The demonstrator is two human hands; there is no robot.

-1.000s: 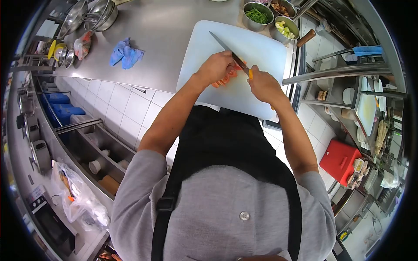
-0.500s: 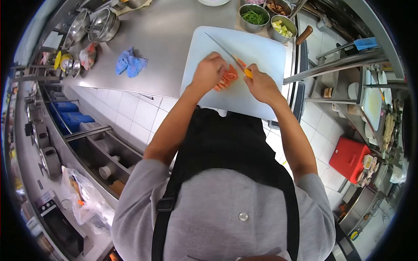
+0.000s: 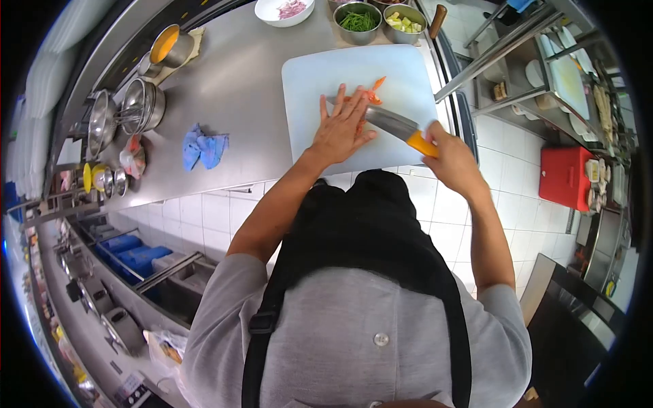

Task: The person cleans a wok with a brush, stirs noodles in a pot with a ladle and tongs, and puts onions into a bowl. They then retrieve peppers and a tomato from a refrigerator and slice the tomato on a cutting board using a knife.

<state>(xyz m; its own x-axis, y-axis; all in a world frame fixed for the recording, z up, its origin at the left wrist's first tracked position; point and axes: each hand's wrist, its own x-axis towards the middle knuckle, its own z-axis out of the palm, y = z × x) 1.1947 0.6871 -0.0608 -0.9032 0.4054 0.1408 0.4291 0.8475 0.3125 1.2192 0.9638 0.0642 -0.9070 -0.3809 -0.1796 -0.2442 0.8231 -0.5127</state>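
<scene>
My left hand (image 3: 339, 130) lies flat with fingers spread over the far end of a kitchen knife (image 3: 390, 122) and the chopped food on the cutting board (image 3: 313, 76). My right hand (image 3: 454, 162) is closed around the knife's yellow handle, near the board's right edge. The blade slants from the handle up and left, and its tip end is partly hidden by my left hand. Orange-red pieces that look like tomato (image 3: 375, 93) show just beyond my fingers; others are covered.
Beyond the board stand a bowl of chopped greens (image 3: 358, 22), a pot of pale green chunks (image 3: 404, 24) and a white bowl (image 3: 286, 12) with pinkish slices. A blue cloth (image 3: 205, 147) lies left on the steel counter (image 3: 235, 88), near metal strainers (image 3: 144, 105).
My left hand has gone from curled beside the red pieces to flat and spread over them. My right hand has moved right and nearer me, with the knife now angled lower across the board.
</scene>
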